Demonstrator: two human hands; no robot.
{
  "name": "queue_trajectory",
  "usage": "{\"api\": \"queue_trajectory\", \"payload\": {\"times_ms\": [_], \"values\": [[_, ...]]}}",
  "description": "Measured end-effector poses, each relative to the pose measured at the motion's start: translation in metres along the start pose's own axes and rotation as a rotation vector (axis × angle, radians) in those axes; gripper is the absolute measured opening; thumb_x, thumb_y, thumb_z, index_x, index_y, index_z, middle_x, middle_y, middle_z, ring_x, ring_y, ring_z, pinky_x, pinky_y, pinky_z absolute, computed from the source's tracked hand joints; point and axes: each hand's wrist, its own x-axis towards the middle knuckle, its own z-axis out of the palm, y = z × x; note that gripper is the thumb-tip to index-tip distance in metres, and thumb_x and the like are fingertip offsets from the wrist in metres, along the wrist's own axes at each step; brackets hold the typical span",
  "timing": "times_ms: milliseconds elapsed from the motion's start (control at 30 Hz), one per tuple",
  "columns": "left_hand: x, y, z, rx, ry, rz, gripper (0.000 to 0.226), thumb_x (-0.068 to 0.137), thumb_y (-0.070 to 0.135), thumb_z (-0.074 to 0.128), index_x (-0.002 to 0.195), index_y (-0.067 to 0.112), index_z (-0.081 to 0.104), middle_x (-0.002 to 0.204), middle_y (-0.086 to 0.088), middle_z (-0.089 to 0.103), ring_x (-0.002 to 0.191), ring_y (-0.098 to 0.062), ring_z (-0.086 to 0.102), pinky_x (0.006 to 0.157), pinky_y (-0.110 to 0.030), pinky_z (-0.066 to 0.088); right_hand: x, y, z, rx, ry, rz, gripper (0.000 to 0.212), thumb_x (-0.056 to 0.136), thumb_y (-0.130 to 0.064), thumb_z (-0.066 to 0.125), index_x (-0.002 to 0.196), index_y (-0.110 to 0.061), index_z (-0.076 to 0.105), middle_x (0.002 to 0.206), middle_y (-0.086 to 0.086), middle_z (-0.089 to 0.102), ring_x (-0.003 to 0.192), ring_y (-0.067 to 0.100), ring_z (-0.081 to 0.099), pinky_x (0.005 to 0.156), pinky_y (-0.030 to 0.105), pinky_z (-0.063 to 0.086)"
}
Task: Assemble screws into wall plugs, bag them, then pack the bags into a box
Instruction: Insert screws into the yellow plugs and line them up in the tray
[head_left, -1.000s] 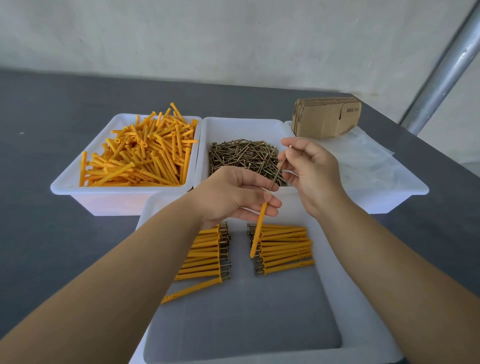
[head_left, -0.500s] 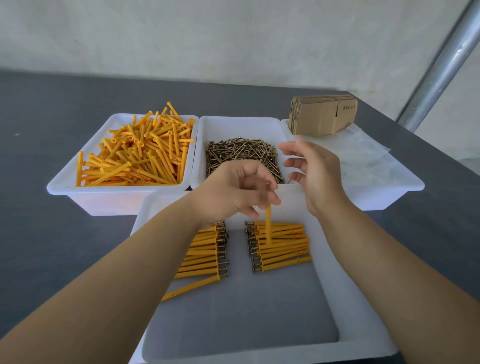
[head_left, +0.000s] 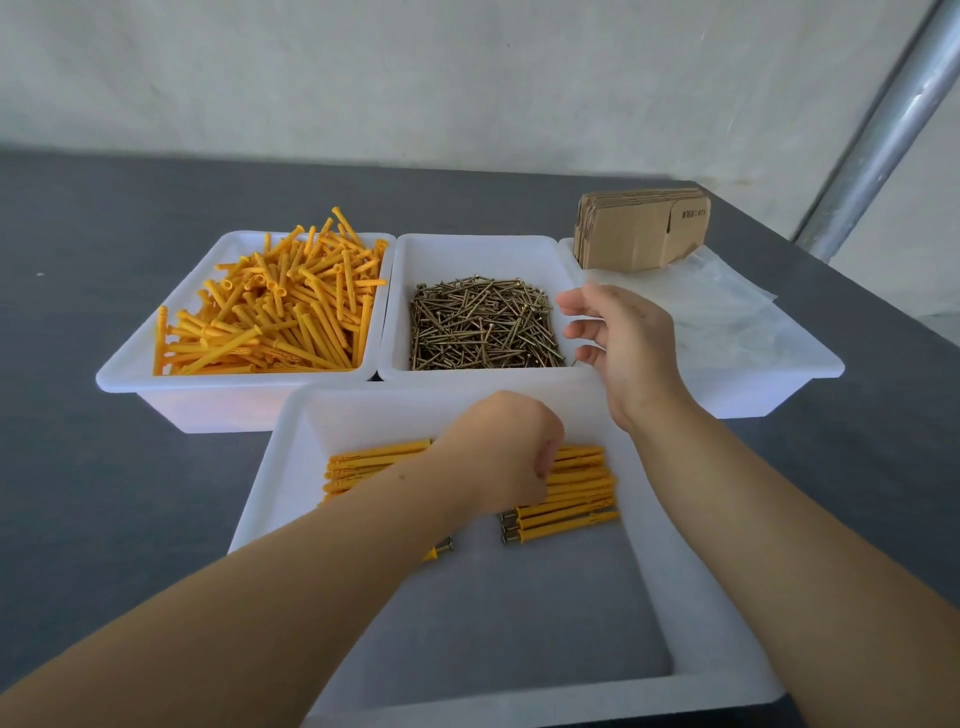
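Note:
My left hand (head_left: 498, 447) is down in the near white tray (head_left: 519, 706), fingers curled under, resting on the right row of assembled plugs (head_left: 571, 512). The plug it carried is hidden beneath it. A second row of assembled plugs (head_left: 374, 457) lies to the left, partly covered by my forearm. My right hand (head_left: 623, 338) hovers with relaxed fingers and holds nothing, at the right edge of the pile of brass screws (head_left: 483, 327) in the middle tray. Loose orange wall plugs (head_left: 280, 312) fill the left tray.
Flat cardboard boxes (head_left: 641, 231) stand at the back right beside clear plastic bags (head_left: 727, 312) in a third white tray (head_left: 779, 374). A metal pole (head_left: 883, 130) slants up at the right. The dark table edge runs along the right side.
My left hand has dropped from above the tray onto the right row, taking the assembled plug down with it. My right hand let go of the screw and opened by the screw tray.

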Motion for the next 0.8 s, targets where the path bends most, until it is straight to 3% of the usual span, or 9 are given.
{"api": "queue_trajectory", "payload": {"times_ms": [133,300,433,500,567,667,733,800], "values": [[0.008,0.005,0.008,0.258,-0.059,-0.025,0.012,0.087,0.008,0.058,0.093,0.019,0.059,0.103,0.0,0.059,0.097,-0.023,0.058,0.079,-0.033,0.052,0.002,0.004,0.0,-0.009,-0.009,-0.014,0.026,0.09,-0.025,0.057,0.074,-0.023,0.077,0.083,-0.006,0.072,0.07,0.011,0.061,0.057,0.023,0.045],[0.012,0.011,0.019,0.425,0.052,0.007,0.024,0.086,0.004,0.059,0.075,0.018,0.043,0.083,0.002,0.049,0.084,-0.024,0.053,0.063,-0.034,0.047,0.003,0.006,0.0,-0.074,-0.037,-0.058,0.023,0.087,-0.026,0.058,0.074,-0.026,0.077,0.08,-0.009,0.071,0.069,0.008,0.059,0.056,0.021,0.044],[0.01,-0.002,0.003,0.278,0.273,0.089,0.007,0.09,0.011,0.055,0.086,0.017,0.057,0.092,0.0,0.057,0.092,-0.025,0.058,0.07,-0.037,0.051,0.002,0.011,0.0,-0.244,-0.058,-0.192,0.024,0.09,-0.02,0.059,0.075,-0.029,0.075,0.077,0.001,0.069,0.067,0.006,0.058,0.062,0.025,0.045],[0.007,-0.017,-0.013,0.146,0.444,0.065,0.01,0.09,0.012,0.055,0.09,0.012,0.065,0.094,-0.003,0.062,0.091,-0.025,0.059,0.076,-0.041,0.051,0.004,0.013,0.001,-0.369,-0.057,-0.294,0.022,0.093,-0.02,0.059,0.079,-0.03,0.073,0.07,0.0,0.066,0.067,0.008,0.058,0.063,0.024,0.046],[0.004,-0.036,-0.027,0.081,0.638,-0.027,0.014,0.09,0.009,0.054,0.092,0.009,0.068,0.093,-0.006,0.065,0.089,-0.026,0.059,0.075,-0.043,0.05,0.006,0.014,0.003,-0.498,-0.063,-0.357,0.018,0.094,-0.019,0.059,0.087,-0.027,0.073,0.071,-0.013,0.064,0.07,0.004,0.058,0.065,0.018,0.044],[-0.003,-0.074,-0.04,0.004,0.84,-0.263,0.024,0.091,0.002,0.053,0.104,0.008,0.072,0.105,-0.012,0.065,0.093,-0.032,0.059,0.072,-0.042,0.052,0.009,0.018,0.007,-0.684,-0.162,-0.314,0.016,0.096,-0.02,0.058,0.103,-0.026,0.071,0.091,-0.02,0.064,0.084,-0.003,0.058,0.072,0.012,0.041],[-0.008,-0.098,-0.043,-0.04,0.838,-0.475,0.034,0.09,-0.003,0.05,0.114,0.011,0.07,0.12,-0.015,0.059,0.103,-0.036,0.058,0.075,-0.042,0.052,0.012,0.019,0.012,-0.837,-0.253,-0.226,0.021,0.098,-0.027,0.055,0.115,-0.026,0.067,0.107,-0.014,0.066,0.098,0.005,0.059,0.082,0.022,0.045],[-0.01,-0.115,-0.043,-0.027,0.666,-0.709,0.037,0.092,0.002,0.05,0.122,0.017,0.066,0.128,-0.016,0.052,0.114,-0.039,0.052,0.086,-0.049,0.052,0.015,0.016,0.018,-0.997,-0.326,-0.156,0.026,0.099,-0.032,0.053,0.122,-0.027,0.063,0.12,-0.008,0.064,0.11,0.014,0.058,0.092,0.032,0.048]]}}
